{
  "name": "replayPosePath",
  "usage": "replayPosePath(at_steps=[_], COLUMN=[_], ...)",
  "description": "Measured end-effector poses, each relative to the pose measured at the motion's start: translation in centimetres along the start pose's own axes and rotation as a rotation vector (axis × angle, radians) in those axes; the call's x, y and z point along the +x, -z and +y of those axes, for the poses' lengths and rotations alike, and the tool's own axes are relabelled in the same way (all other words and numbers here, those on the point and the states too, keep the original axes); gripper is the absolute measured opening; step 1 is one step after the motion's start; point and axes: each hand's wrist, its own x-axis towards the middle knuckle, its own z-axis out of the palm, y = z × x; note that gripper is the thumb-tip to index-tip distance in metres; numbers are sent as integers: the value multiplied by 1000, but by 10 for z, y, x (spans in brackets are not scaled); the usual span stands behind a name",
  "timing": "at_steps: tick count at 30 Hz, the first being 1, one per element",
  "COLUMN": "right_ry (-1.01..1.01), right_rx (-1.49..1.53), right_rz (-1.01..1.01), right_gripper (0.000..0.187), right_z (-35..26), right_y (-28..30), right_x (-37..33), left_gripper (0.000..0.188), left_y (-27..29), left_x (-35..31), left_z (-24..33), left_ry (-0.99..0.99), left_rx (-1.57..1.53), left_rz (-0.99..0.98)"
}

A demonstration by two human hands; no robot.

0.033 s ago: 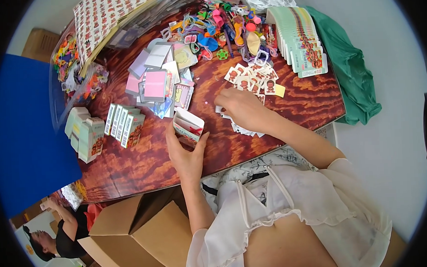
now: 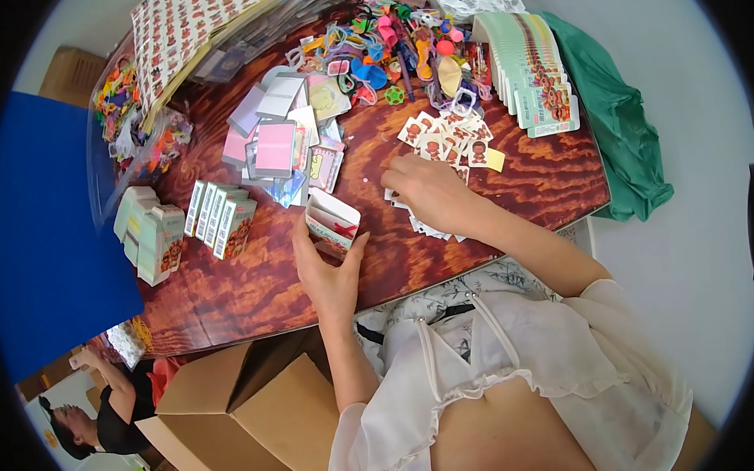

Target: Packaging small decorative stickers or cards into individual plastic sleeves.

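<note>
My left hand (image 2: 333, 280) is closed around a small open-topped carton (image 2: 334, 207), pale green and white, held upright over the table with its opening toward me. Something red shows inside the carton. To the right, my right hand (image 2: 429, 190) rests over a pile of small white stickers with brown figures (image 2: 478, 152). Its fingers are bent together at the pile's left edge. Whatever is between them is hidden, though white sticker edges show beneath. Beyond the carton lies a heap of pink, grey and white square cards (image 2: 274, 148).
Filled cartons (image 2: 230, 228) and flat ones (image 2: 159, 247) stand at left. Fanned flat cartons (image 2: 547, 105) lie far right, beside a green bag (image 2: 610, 128). Colourful trinkets (image 2: 387, 52) and sticker sheets (image 2: 191, 34) are at the back. A cardboard box (image 2: 226, 440) stands below; another person (image 2: 125, 402) is lower left.
</note>
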Motion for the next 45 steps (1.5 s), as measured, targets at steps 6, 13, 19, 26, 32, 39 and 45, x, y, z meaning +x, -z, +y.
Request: replayPosePath(at_steps=[6, 13, 19, 26, 32, 39, 45], right_ry=[94, 80, -329, -106, -103, -31, -51], right_rx=[-154, 94, 1078, 394, 351, 219, 263], right_rz=[68, 52, 114, 286, 241, 266, 191], right_gripper=[9, 9, 8, 19, 33, 31, 27], right_z=[-5, 7, 4, -58, -57, -60, -55], right_y=[-3, 8, 46, 38, 20, 27, 32], right_x=[-4, 6, -4, 0, 1, 0, -10], left_gripper=[78, 75, 77, 74, 71, 72, 73], left_y=[1, 2, 2, -23, -28, -35, -33], left_x=[0, -1, -7, -8, -11, -12, -11], left_z=[0, 6, 7, 24, 24, 24, 22], left_ry=[15, 25, -42, -170, -184, -172, -191], left_rx=[-3, -8, 91, 158, 141, 91, 154], left_rz=[6, -32, -30, -76, -4, 25, 38])
